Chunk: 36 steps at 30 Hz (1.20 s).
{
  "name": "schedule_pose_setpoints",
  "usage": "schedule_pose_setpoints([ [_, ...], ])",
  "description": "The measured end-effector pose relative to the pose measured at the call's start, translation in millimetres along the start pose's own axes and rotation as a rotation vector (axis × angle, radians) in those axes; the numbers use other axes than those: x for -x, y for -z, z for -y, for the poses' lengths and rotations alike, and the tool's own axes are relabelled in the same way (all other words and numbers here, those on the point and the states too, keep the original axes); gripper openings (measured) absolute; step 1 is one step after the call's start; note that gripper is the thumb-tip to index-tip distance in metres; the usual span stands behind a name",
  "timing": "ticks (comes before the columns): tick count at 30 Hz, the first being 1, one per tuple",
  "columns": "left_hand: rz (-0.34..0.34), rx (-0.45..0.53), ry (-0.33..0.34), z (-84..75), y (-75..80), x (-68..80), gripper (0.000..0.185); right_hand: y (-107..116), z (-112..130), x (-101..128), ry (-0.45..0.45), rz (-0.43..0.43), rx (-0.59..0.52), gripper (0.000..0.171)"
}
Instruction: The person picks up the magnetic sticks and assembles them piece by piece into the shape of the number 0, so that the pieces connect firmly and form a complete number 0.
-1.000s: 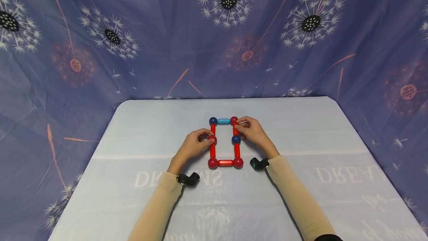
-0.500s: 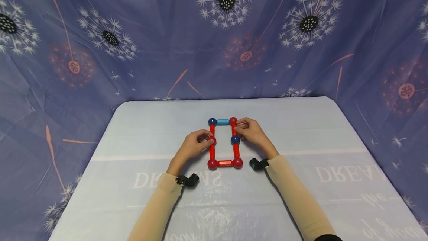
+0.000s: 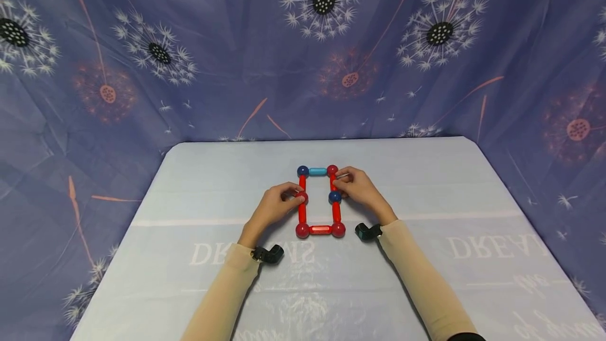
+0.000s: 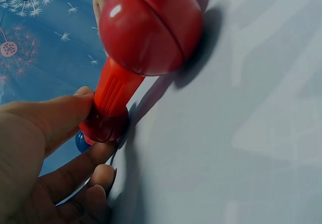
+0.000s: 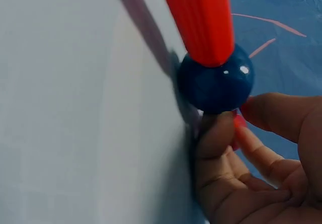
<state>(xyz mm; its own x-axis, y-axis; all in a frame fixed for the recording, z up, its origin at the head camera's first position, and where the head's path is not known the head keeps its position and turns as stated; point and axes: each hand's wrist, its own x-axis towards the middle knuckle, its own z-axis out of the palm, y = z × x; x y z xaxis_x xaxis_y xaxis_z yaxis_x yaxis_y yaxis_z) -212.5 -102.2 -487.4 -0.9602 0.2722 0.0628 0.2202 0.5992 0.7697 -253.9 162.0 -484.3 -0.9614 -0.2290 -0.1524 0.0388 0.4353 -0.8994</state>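
Note:
A rectangle of balls and rods lies on the table. My left hand (image 3: 274, 204) pinches the red ball (image 4: 104, 127) midway along its left side, thumb on one side and fingers on the other. On the right side, my right hand (image 3: 359, 187) pinches the red rod (image 3: 333, 182) between the far red ball (image 3: 332, 171) and the middle blue ball (image 3: 334, 197). In the right wrist view that blue ball (image 5: 216, 80) hides most of the pinched rod. A light blue rod (image 3: 317, 171) joins the far red ball to a dark blue ball (image 3: 303, 171).
Two red balls (image 3: 302, 230) with a red rod (image 3: 320, 230) between them form the near side. The white cloth-covered table (image 3: 426, 278) bears printed lettering. Behind it hangs a blue-purple dandelion curtain (image 3: 260, 41).

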Motion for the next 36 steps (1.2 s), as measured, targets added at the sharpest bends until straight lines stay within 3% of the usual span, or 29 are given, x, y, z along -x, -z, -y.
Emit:
schedule_pose_setpoints([
  [5,-0.006,-0.005,-0.001,-2.3,0.5,0.1,0.025,7,10,8,-0.001,0.057,0.082,0.037],
  [13,0.031,-0.008,0.017,-1.0,2.6,2.2,0.027,9,18,26,-0.004,0.238,0.141,0.054],
  [22,0.056,-0.032,0.008,-5.1,2.1,-0.9,0.028,4,13,27,0.005,0.166,0.203,0.069],
  [26,0.065,-0.055,0.008,-6.2,1.5,-1.8,0.028,4,13,29,0.007,0.162,0.198,0.064],
  [33,0.079,-0.049,0.000,-8.5,0.8,-4.4,0.028,5,12,31,0.089,0.156,0.212,0.032],
  [36,0.074,-0.055,0.008,-8.9,-0.2,-6.9,0.028,6,11,29,0.116,0.141,0.220,0.027],
])
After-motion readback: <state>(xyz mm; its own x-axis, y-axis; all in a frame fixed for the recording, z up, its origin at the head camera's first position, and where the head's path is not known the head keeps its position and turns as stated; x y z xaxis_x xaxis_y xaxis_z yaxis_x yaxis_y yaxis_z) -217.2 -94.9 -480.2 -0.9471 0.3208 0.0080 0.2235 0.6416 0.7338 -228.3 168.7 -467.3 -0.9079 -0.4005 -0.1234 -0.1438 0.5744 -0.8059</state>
